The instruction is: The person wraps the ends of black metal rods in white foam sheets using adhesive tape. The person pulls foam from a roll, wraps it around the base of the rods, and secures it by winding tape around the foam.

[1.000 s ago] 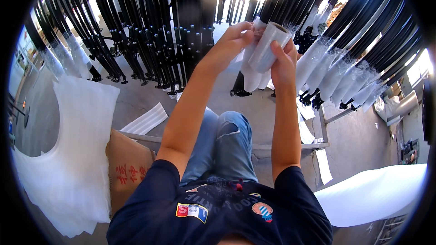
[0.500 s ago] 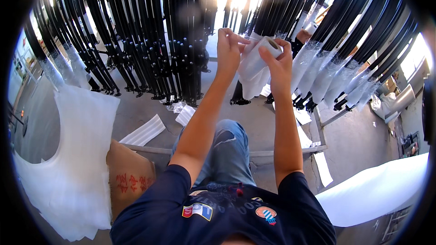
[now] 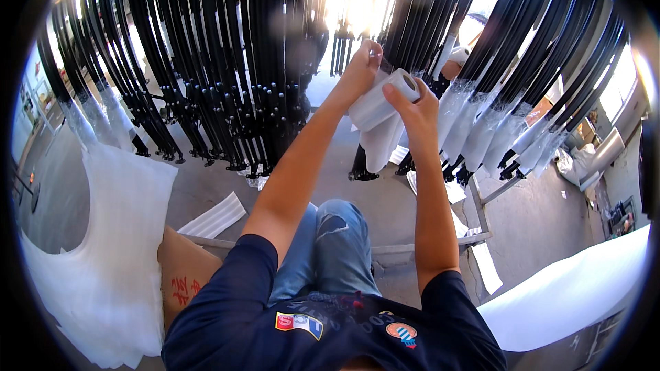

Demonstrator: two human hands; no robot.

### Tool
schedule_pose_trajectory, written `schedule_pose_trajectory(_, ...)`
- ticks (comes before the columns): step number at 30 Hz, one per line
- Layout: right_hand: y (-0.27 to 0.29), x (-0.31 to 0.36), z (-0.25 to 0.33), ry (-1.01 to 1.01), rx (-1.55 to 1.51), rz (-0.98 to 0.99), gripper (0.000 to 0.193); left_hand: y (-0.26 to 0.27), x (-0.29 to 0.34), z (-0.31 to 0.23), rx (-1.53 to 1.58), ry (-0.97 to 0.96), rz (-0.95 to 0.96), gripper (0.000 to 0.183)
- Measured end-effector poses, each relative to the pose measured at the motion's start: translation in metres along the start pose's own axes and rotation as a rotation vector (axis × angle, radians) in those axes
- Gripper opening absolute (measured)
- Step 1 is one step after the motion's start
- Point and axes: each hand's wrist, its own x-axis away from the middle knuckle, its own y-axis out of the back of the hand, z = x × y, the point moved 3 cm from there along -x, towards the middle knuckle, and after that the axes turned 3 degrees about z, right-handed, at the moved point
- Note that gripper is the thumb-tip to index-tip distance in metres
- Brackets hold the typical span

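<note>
My right hand (image 3: 421, 104) is wrapped round a roll of clear stretch film (image 3: 378, 104), its thumb on top near the cardboard core. Beyond the roll's left end, my left hand (image 3: 366, 67) has its fingers pinched on a strand of loose clear film. The roll is tilted in front of a bundle of hanging black bars (image 3: 405, 34). White foam wrap (image 3: 380, 148) surrounds that bundle's lower end, just below the roll, and the dark tips (image 3: 362, 167) stick out beneath it.
More black bars (image 3: 234, 62) hang at left; wrapped bundles (image 3: 481, 120) hang at right. Another person's hand (image 3: 451, 70) shows behind them. White foam sheets (image 3: 130, 220) drape over a cardboard box (image 3: 180, 271). Foam strips (image 3: 214, 215) lie near a metal floor frame (image 3: 405, 249).
My left hand has moved slightly right and its fingers have gone from spread to pinched on the film. The roll has tipped and shifted a little lower, still in my right hand.
</note>
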Motion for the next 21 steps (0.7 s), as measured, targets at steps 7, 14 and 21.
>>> schedule_pose_trajectory(7,0.017,-0.011,0.003,-0.011,0.114,0.023,0.05,-0.019,0.014,-0.021,0.509,0.138,0.203,0.014)
schedule_pose_trajectory(14,0.026,-0.018,0.003,-0.146,-0.124,0.057,0.052,-0.011,0.03,-0.01,0.19,0.055,-0.135,0.029)
schedule_pose_trajectory(21,0.042,-0.017,0.01,-0.155,-0.178,0.236,0.044,-0.007,0.043,-0.009,0.036,-0.027,-0.208,0.047)
